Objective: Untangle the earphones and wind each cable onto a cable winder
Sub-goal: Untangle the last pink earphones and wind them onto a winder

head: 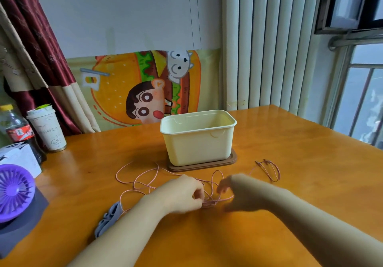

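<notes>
Pink cable tangle in left hand, right hand beside (blurred)

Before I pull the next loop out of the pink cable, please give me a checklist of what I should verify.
1. Left hand pinches the pink cable at the tangle: ok.
2. Right hand grip: cannot tell, blurred.
3. Pink cable free of crossings: not ok, loops overlap between the hands.
4. Dark cable bundle separate from pink: cannot tell.
5. Grey-blue piece near left forearm, reachable: ok.
</notes>
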The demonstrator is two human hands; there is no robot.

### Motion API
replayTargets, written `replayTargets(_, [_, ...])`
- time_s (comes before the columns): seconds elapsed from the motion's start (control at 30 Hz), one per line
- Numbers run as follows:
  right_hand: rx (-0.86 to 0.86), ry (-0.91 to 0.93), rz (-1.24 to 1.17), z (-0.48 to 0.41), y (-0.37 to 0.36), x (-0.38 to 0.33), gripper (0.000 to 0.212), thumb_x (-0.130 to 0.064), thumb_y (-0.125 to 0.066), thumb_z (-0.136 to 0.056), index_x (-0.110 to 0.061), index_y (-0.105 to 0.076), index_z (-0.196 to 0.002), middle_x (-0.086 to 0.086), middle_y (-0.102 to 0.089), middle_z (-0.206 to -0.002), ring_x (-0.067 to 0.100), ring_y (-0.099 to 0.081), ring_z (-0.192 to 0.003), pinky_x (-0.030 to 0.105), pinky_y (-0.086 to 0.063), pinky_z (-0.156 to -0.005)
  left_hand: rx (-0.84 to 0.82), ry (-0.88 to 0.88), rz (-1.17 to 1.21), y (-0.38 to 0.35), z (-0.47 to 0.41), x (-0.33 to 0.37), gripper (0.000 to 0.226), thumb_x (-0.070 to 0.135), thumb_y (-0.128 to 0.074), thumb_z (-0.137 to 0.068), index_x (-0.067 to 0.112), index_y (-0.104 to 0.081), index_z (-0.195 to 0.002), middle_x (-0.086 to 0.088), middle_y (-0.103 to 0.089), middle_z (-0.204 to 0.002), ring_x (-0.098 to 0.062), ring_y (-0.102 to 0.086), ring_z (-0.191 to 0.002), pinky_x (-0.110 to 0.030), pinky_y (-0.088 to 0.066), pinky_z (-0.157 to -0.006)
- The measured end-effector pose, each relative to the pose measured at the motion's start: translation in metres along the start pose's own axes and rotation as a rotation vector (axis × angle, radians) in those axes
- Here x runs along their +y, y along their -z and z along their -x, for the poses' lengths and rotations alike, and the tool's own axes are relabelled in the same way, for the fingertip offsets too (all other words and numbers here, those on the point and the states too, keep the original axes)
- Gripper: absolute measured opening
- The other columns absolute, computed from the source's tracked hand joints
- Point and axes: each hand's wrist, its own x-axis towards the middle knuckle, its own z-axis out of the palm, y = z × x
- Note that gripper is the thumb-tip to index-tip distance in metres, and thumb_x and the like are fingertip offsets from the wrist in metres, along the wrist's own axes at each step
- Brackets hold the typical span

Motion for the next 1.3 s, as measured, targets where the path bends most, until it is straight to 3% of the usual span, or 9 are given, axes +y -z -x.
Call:
replayTargets(0.07, [-0.024,-0.006,-0.009,-0.003,-0.016,-0.008,0.049,-0.043,-0.067,-0.083,-0.025,-0.055,-0.128,-0.003,-0.06,-0.125,0.017,-0.057,-0.109,0.033,-0.052,-0.09,0.079,0.002,0.114,0.005,-0.001,0.003,0.01,0.028,-0.052,-0.094,0.029,-0.061,-0.09,0.008,-0.068,-0.099,-0.011,-0.062,-0.089,-0.033,-0.054,-0.08])
replayTargets(0.23, [0.304,-0.053,-0.285,-0.01,-0.014,-0.007,0.025,-0.043,-0.056,-0.092,-0.022,-0.069,-0.096,-0.005,-0.068,-0.091,0.013,-0.062,-0.082,0.029,-0.053,-0.074,0.332,-0.024,0.256,0.025,0.002,0.005,0.011,0.022,-0.049,-0.098,0.026,-0.056,-0.092,0.01,-0.06,-0.078,-0.011,-0.057,-0.074,-0.03,-0.048,-0.07])
replayTargets(0.47, [0.488,0.071,-0.516,-0.002,0.035,-0.016,0.021,-0.039,-0.059,-0.091,-0.022,-0.071,-0.088,0.0,-0.069,-0.078,0.012,-0.061,-0.069,0.026,-0.049,-0.06,0.548,-0.094,0.346,0.051,0.008,0.007,0.034,0.001,-0.043,-0.096,0.028,-0.059,-0.083,0.013,-0.057,-0.092,0.013,-0.05,-0.076,-0.005,-0.038,-0.064])
replayTargets(0.6, [0.5,0.082,-0.544,-0.001,0.051,-0.022,0.025,-0.036,-0.057,-0.093,-0.016,-0.071,-0.084,0.003,-0.065,-0.07,0.006,-0.052,-0.058,0.021,-0.039,-0.053,0.629,-0.097,0.247,0.051,0.009,0.01,0.023,0.015,-0.054,-0.095,0.034,-0.065,-0.088,0.017,-0.047,-0.123,-0.003,-0.041,-0.118,-0.019,-0.035,-0.097])
replayTargets(0.73, [0.48,0.104,-0.67,0.001,0.06,-0.03,0.025,-0.029,-0.053,-0.095,-0.016,-0.072,-0.084,0.003,-0.067,-0.075,0.01,-0.059,-0.067,0.027,-0.046,-0.063,0.71,-0.052,0.026,0.05,0.013,0.021,0.018,0.047,-0.06,-0.09,0.038,-0.07,-0.102,0.016,-0.038,-0.13,-0.006,-0.025,-0.125,-0.021,-0.025,-0.098])
replayTargets(0.83, [0.499,0.101,-0.689,0.001,0.062,-0.036,0.026,-0.025,-0.051,-0.096,-0.015,-0.072,-0.083,0.007,-0.067,-0.079,0.021,-0.056,-0.07,0.033,-0.045,-0.064,0.767,-0.051,-0.013,0.05,0.01,0.023,0.021,0.048,-0.061,-0.089,0.035,-0.073,-0.1,0.014,-0.045,-0.119,-0.008,-0.031,-0.116,-0.02,-0.028,-0.092])
replayTargets(1.03, [0.709,-0.097,-0.913,-0.001,0.062,-0.017,0.023,-0.015,-0.047,-0.096,-0.012,-0.069,-0.088,0.004,-0.069,-0.086,0.012,-0.064,-0.074,0.019,-0.048,-0.06,0.893,-0.054,0.552,0.06,0.014,0.01,0.012,0.023,-0.066,-0.091,0.018,-0.074,-0.097,0.014,-0.069,-0.093,-0.002,-0.061,-0.092,-0.01,-0.047,-0.078])
replayTargets(1.17, [0.605,-0.281,-1.352,-0.01,0.054,0.009,0.019,-0.006,-0.048,-0.096,0.003,-0.064,-0.1,0.01,-0.063,-0.073,0.017,-0.059,-0.063,0.025,-0.049,-0.059,0.894,-0.042,1.148,0.07,0.019,0.002,0.017,0.017,-0.051,-0.099,0.014,-0.067,-0.092,0.006,-0.069,-0.071,-0.013,-0.066,-0.081,-0.027,-0.053,-0.084])
replayTargets(1.3, [0.377,-0.38,-0.972,-0.016,0.039,0.025,0.024,-0.008,-0.053,-0.093,-0.01,-0.052,-0.116,0.008,-0.065,-0.072,0.017,-0.061,-0.059,0.023,-0.048,-0.052,0.835,-0.106,1.552,0.08,0.02,0.002,0.02,0.011,-0.042,-0.102,0.012,-0.062,-0.099,0.004,-0.061,-0.063,-0.012,-0.062,-0.066,-0.037,-0.054,-0.082])
